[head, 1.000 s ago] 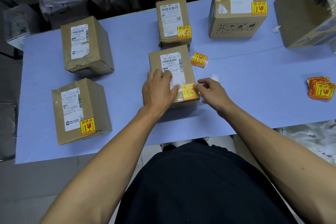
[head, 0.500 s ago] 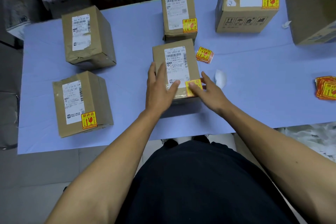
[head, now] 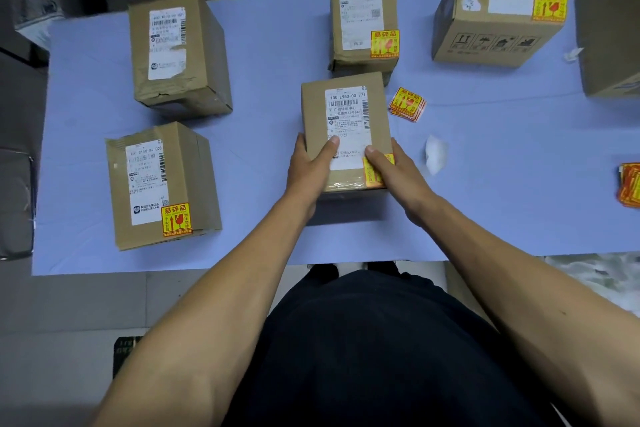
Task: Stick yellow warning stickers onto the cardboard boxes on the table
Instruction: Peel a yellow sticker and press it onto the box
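Small brown cardboard box with a white shipping label [head: 346, 128], in the middle of the pale blue desk [head: 270, 80], just in front of the person. Held from both sides: left hand [head: 311, 166] on the left edge, thumb lying on the label; right hand [head: 389, 170] on the right edge, thumb over the yellow and red warning sticker [head: 375, 172] at the near right corner of the top face. Fingers of both hands curled around the box sides, so clamped on the box.

Probably light and stiff, with hard corners, easy to move with two hands. Taped surface likely a bit smooth, so best taken at the side walls, not at the top. Sticker thin and flexible; needs flat pressing to avoid wrinkles.

Loose small stack of yellow stickers [head: 407, 104] just beside the box, on the right. Brown box at far left [head: 176, 52] not yet stickered on its visible faces.
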A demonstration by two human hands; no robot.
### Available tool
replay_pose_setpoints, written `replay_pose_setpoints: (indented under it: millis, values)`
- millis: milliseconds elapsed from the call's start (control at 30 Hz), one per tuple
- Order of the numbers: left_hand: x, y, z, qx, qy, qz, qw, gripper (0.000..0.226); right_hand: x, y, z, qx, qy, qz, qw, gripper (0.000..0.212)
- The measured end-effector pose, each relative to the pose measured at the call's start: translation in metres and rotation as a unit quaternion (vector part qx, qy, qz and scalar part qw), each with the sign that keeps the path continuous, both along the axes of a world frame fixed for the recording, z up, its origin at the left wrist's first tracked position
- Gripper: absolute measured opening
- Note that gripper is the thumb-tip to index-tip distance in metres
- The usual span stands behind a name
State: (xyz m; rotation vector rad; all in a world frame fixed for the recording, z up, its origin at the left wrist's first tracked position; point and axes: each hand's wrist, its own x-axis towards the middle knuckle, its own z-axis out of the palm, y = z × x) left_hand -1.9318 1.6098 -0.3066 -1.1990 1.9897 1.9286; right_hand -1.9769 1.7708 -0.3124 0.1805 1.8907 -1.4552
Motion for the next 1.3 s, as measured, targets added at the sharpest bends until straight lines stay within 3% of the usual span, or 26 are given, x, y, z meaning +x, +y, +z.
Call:
replay_pose_setpoints:
  millis: [200, 400, 633, 1033, 1300]
  values:
    - [0.015, -0.046, 0.013, -0.004, 0.047, 0.065, 0.997, 0.038, -0.003, -0.051, 0.012, 0.004, 0.014, 0.055, 0.998, 0.1]
    - [-0.006, -0.106, 0.037, -0.024, 0.059, 0.104, 0.993, 0.038, -0.029, -0.113, 0.028, -0.009, 0.05, 0.091, 0.995, 0.091]
    - [-0.078, -0.16, 0.055, -0.02, 0.072, 0.065, 0.995, 0.043, -0.09, -0.163, 0.047, -0.042, 0.056, 0.064, 0.995, 0.081]
    - [-0.153, -0.198, 0.008, -0.008, 0.017, 0.038, 0.999, 0.045, -0.153, -0.204, 0.013, 0.009, -0.021, -0.002, 1.0, 0.084]
    - [-0.17, -0.201, -0.013, -0.047, 0.038, 0.019, 0.998, 0.043, -0.17, -0.208, 0.001, 0.025, 0.013, 0.001, 1.0, 0.097]
